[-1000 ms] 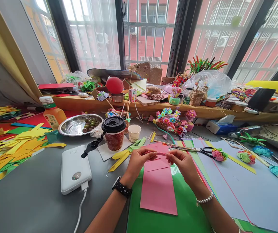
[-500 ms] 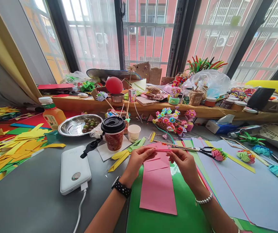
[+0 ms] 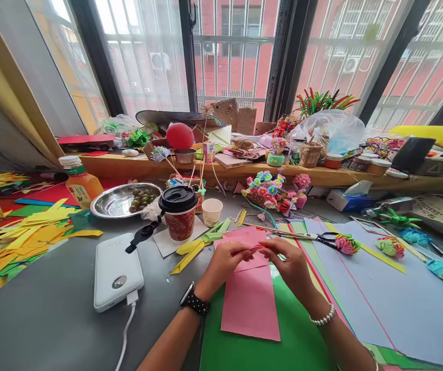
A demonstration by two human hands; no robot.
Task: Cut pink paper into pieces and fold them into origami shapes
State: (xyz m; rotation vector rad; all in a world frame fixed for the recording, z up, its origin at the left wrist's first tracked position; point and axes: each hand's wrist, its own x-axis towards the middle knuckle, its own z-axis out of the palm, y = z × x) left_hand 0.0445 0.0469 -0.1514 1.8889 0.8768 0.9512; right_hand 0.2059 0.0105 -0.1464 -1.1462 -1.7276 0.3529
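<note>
My left hand (image 3: 227,260), with a black dotted watch band on its wrist, pinches a small strip of pink paper (image 3: 257,247). My right hand (image 3: 289,260), wearing a beaded bracelet, pinches the same strip from the other side. Both sets of fingertips are close together, and they partly hide the strip. Below the hands, larger pink sheets (image 3: 250,304) lie on a green board (image 3: 302,330). Just beyond my right hand are black-handled scissors (image 3: 327,238), pointing left.
To the left are a white power bank (image 3: 117,270) with a cable, a lidded cup (image 3: 180,219), a paper cup (image 3: 211,211) and a steel dish (image 3: 109,203). Yellow strips (image 3: 44,232) lie far left. White sheets (image 3: 395,288) and folded paper pieces (image 3: 389,247) are at right.
My hands have drawn closer together and dipped slightly, and the pink strip between them shows less. The whole view has shifted slightly.
</note>
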